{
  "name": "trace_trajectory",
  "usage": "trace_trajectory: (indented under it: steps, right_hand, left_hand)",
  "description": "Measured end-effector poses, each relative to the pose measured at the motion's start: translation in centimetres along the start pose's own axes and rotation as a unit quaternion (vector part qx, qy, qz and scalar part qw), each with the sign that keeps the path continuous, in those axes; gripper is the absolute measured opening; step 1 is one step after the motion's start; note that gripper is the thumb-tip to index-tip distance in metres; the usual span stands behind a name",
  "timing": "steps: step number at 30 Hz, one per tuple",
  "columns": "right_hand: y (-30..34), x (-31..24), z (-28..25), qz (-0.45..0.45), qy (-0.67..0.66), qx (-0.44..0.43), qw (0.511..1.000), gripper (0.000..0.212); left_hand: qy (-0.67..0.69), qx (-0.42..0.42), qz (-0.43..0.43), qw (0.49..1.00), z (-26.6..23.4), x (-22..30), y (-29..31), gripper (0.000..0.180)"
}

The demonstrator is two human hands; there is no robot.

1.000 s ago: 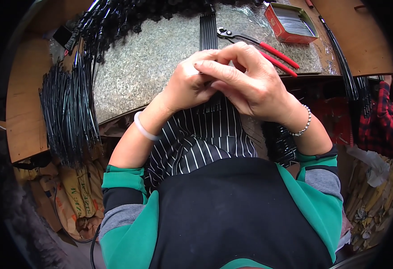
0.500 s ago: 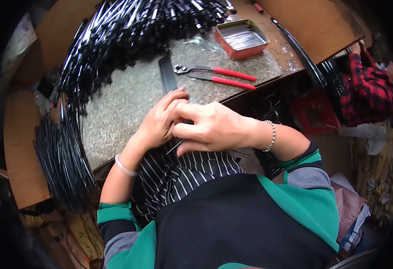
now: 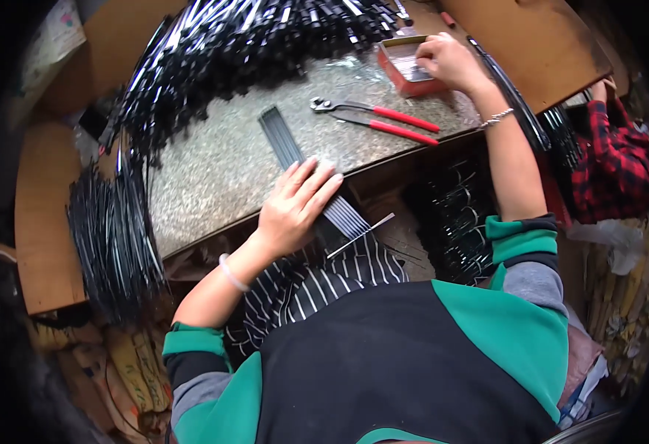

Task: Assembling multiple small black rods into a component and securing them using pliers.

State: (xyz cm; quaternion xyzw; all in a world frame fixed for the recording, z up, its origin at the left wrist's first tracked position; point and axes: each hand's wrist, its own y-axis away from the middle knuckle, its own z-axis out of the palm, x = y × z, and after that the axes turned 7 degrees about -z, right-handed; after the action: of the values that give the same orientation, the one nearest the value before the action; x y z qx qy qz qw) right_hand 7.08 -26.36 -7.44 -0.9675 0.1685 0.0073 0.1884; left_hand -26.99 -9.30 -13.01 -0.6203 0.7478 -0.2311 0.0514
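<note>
On the speckled, stone-textured slab (image 3: pixel 213 166): one flat strip of slim dark rods (image 3: pixel 280 137), near end past the slab edge, rod count not readable. Left hand (image 3: pixel 295 203) flat across it, fingers extended, not gripping. One thin metallic pin (image 3: pixel 361 235) lies crosswise at the near end. Right hand (image 3: pixel 451 63) at one red rectangular tin (image 3: pixel 413 87) of fine silvery pins; fingers bent, can't tell if pinched. One pair of pliers (image 3: pixel 376 111), two red handles, jaws metal. Two piles: glossy black rods (image 3: pixel 235 59) behind, thin black strands (image 3: pixel 113 229) left.

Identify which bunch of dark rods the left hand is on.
The flat, side-by-side row under the left hand, jutting past the table edge; the big heap, left bundle and right bundle are apart from it.
</note>
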Motion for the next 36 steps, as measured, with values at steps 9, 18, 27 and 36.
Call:
trace_trajectory:
  steps: [9, 18, 27, 36]
  right_hand:
    - [4.1, -14.7, 0.5, -0.134, -0.124, 0.167, 0.969, 0.007]
    - [8.8, -19.3, 6.4, -0.091, -0.100, 0.170, 0.976, 0.029]
    - [8.7, -19.9, 7.0, -0.082, -0.096, 0.194, 0.973, 0.028]
    - [8.8, -20.4, 7.3, -0.091, -0.112, 0.204, 0.968, 0.036]
  left_hand:
    - [0.358, 0.099, 0.043, 0.928, -5.2, 2.8, 3.3, 0.085]
    - [0.259, -0.024, 0.027, 0.965, -6.9, 0.0, 5.7, 0.073]
    - [0.260, -0.027, 0.031, 0.965, -7.0, -0.5, 5.8, 0.068]
    - [0.315, -0.031, 0.034, 0.948, -6.6, -0.4, 6.0, 0.065]
